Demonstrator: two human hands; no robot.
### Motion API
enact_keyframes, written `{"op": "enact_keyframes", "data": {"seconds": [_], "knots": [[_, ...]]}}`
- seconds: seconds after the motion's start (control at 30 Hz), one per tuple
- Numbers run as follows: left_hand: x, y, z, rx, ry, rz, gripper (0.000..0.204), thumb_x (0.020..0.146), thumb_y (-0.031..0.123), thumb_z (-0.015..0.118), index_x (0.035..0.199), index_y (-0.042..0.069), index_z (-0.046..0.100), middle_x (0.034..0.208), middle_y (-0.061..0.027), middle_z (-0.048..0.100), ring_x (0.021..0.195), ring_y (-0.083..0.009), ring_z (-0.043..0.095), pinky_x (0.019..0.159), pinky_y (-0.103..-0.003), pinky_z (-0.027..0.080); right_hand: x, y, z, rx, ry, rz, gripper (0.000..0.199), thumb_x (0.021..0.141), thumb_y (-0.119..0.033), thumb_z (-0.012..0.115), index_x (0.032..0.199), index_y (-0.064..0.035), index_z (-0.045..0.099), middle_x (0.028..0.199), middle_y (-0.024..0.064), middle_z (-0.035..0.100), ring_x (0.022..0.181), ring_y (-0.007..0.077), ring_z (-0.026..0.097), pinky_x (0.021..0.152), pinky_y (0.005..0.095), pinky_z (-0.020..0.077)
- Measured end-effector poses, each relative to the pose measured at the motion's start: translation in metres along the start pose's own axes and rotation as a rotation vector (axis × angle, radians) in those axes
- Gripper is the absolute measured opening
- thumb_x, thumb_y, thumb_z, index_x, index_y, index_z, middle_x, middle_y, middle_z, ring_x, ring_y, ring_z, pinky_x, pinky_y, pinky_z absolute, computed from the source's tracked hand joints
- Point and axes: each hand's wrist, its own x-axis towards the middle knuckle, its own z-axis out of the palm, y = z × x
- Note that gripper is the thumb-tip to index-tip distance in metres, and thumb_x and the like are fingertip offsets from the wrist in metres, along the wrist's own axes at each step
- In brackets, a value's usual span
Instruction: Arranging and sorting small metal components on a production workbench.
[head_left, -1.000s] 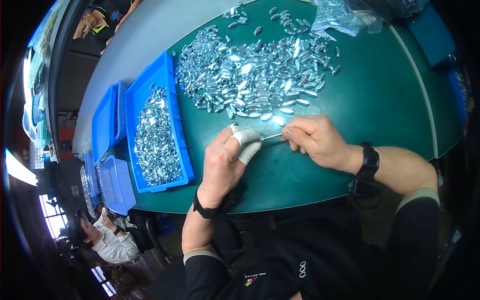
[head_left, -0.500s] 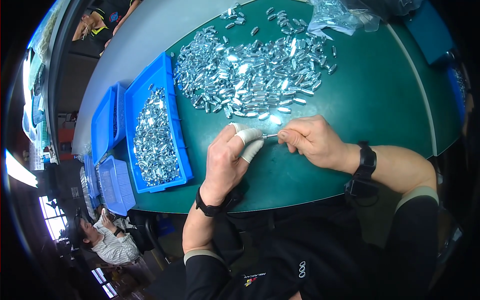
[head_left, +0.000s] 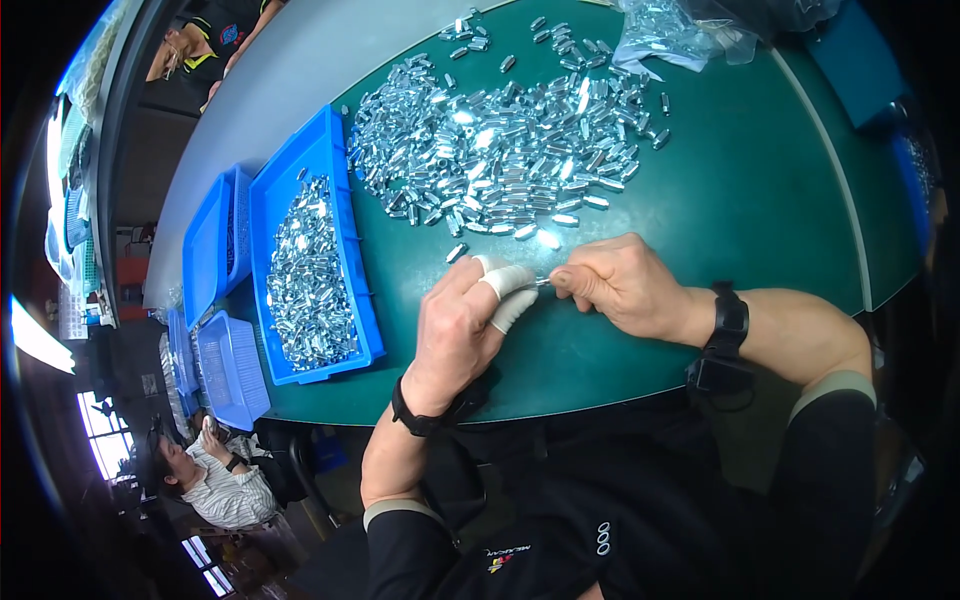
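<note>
My left hand (head_left: 458, 318), with white covers on some fingertips, is closed in a pinch above the near part of the green table. A small shiny metal piece (head_left: 543, 281) shows between its fingertips and those of my right hand (head_left: 622, 285). The right thumb and forefinger are pinched on the other end of this piece, and the two sets of fingertips nearly meet. Most of the piece is hidden by fingers, so its full shape cannot be made out. One loose metal fitting (head_left: 457, 253) lies just beyond my left knuckles.
A wide heap of silvery hexagonal fittings (head_left: 510, 150) covers the table ahead. At left, a blue tray (head_left: 372, 335) holds many smaller-looking metal parts, beside blue baskets (head_left: 232, 372). Clear plastic bags (head_left: 670, 40) lie at the far right. Other people sit at far left and lower left.
My fingertips have come closer together, so less of the metal piece shows between them. The left hand has shifted slightly right and nearer, uncovering the loose fitting beyond it.
</note>
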Motion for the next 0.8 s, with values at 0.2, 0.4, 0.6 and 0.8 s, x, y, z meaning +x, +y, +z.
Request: {"op": "enact_keyframes", "data": {"seconds": [0.2,0.4,0.6,0.8], "knots": [[-0.034,-0.041,-0.066,0.329,0.247,-0.145,0.024,0.086,0.001,0.082,0.108,0.003,0.073,0.101,-0.0115,0.074,0.093,-0.0297,0.071,0.083,-0.038,0.056,0.002,-0.006,-0.010,0.227,0.052,0.235,0.044,0.112,-0.033,0.057,0.087,-0.0004,0.073,0.067,0.0022,0.066,0.058,0.0086,0.059,0.053,0.0249,0.0465],[-0.039,-0.055,-0.093,0.768,0.457,-0.205,0.030,0.085,0.005,0.083,0.114,0.005,0.074,0.112,-0.0115,0.073,0.106,-0.0305,0.069,0.087,-0.039,0.055,0.001,-0.004,-0.007,0.191,0.029,0.210,0.042,0.113,-0.033,0.056,0.091,-0.0010,0.074,0.069,0.0006,0.066,0.059,0.0066,0.057,0.053,0.0228,0.0459],[-0.018,-0.036,-0.027,0.410,-0.001,-0.296,0.025,0.085,0.007,0.083,0.110,0.005,0.076,0.112,-0.0112,0.071,0.102,-0.0301,0.068,0.086,-0.039,0.055,0.001,0.001,-0.002,0.164,0.064,0.157,0.035,0.112,-0.028,0.057,0.097,-0.0016,0.074,0.075,0.0010,0.068,0.060,0.0069,0.058,0.054,0.0234,0.0458],[-0.020,-0.030,-0.017,0.234,0.026,-0.244,0.022,0.085,0.004,0.082,0.106,0.003,0.074,0.103,-0.0121,0.072,0.095,-0.0314,0.069,0.084,-0.038,0.055,0.003,-0.001,-0.002,0.097,0.036,0.122,0.028,0.111,-0.023,0.058,0.099,-0.0012,0.073,0.078,0.0028,0.069,0.063,0.0089,0.061,0.056,0.0261,0.0470]]}}
